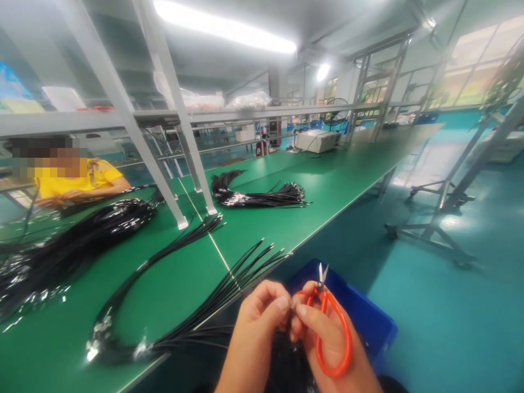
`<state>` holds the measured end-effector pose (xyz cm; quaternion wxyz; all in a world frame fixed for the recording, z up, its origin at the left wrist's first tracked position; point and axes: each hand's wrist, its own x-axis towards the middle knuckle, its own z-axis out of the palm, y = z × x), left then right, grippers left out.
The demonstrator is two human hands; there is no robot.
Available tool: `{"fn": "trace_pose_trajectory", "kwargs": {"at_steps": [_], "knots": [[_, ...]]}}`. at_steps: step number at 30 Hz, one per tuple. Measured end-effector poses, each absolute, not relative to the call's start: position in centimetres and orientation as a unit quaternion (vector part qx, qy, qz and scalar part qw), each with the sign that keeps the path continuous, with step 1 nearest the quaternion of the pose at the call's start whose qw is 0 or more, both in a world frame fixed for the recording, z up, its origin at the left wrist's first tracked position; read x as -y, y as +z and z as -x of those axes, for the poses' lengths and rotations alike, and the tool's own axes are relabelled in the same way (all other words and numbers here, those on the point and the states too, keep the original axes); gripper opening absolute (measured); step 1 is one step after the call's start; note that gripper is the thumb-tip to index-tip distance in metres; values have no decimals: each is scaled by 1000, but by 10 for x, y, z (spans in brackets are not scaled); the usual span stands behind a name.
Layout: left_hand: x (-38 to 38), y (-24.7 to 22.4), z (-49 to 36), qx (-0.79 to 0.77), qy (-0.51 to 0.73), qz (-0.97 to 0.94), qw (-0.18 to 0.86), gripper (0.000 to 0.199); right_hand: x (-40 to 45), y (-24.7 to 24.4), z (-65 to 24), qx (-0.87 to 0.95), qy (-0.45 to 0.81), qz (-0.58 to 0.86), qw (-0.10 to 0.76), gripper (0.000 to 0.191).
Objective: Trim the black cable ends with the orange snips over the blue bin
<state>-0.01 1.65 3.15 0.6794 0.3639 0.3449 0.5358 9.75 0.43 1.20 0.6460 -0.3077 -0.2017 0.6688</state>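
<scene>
My left hand (257, 322) is closed in a pinch, its fingertips meeting those of my right hand over something small and dark that I cannot make out. Scissors (347, 349) with orange handles hang in my right hand (323, 327), blades pointing up and slightly apart, while its thumb and finger also pinch at that spot. Just left of my hands, a bundle of thin black cables (131, 284) curves over the table, wrapped in places with clear plastic; some strands pass behind my left wrist. Dark strands show below my fingers.
The green table (327, 185) carries another cable bundle (262, 195) and a large cable heap (82, 240). Metal shelf posts (164, 109) rise from it. A blue bin (368, 322) stands beyond my right hand. A person in yellow (102, 172) sits across; a wheeled frame (438, 224) is right.
</scene>
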Motion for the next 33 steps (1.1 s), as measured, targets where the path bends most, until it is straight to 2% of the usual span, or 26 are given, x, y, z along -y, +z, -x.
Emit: {"fn": "trace_pose_trajectory", "kwargs": {"at_steps": [3,9,16,20,22,25,27,30,33], "knots": [[-15,31,-2,-360,551,-396,640,20,-5,16,-97,196,675,300,645,17],[-16,27,1,-341,556,-351,672,19,-8,17,-96,187,671,287,657,15],[-18,26,1,-396,574,-435,570,16,-8,18,-97,173,693,287,638,15],[-15,24,9,-454,588,-508,435,8,-9,21,-95,160,693,289,641,17],[-13,22,17,-488,573,-587,297,8,-10,22,-94,147,695,291,641,18],[-12,20,25,-475,510,-714,66,20,-11,23,-92,133,698,291,640,19],[-13,20,27,-450,463,-763,-41,20,-11,22,-91,133,700,287,640,20],[-16,18,30,-438,433,-780,-109,18,-11,22,-90,142,701,278,642,18],[-15,17,33,-482,460,-744,-54,18,-12,23,-88,149,691,277,651,15]]}}
